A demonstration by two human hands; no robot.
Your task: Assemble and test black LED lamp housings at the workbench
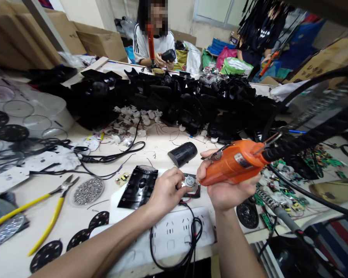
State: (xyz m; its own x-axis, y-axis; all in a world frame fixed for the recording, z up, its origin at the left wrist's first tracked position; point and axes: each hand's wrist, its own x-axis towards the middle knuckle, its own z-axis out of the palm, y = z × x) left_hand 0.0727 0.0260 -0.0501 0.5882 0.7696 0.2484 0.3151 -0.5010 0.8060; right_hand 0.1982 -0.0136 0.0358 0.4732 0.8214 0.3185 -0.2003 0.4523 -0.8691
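Note:
My right hand (230, 193) is wrapped round an orange electric screwdriver (234, 162), which lies tilted with its tip end toward my left hand. My left hand (168, 187) is closed, with thumb and fingers at a small round grey motor (190, 181) that sits on a dark part with red wires. Beside that hand stands a glossy black plastic housing (139, 185). A curved black cover (182, 153) lies just beyond both hands. Below them is a white power strip (174, 227) with a looped black cable (195, 231) over it. The screwdriver's bit is hidden.
Yellow-handled pliers (53, 199) and a dish of screws (88, 190) lie left. Black discs (46, 256) are near the front. Black housings (162, 92) pile up at the back. Circuit boards (290, 193) crowd the right. A person (155, 42) works opposite.

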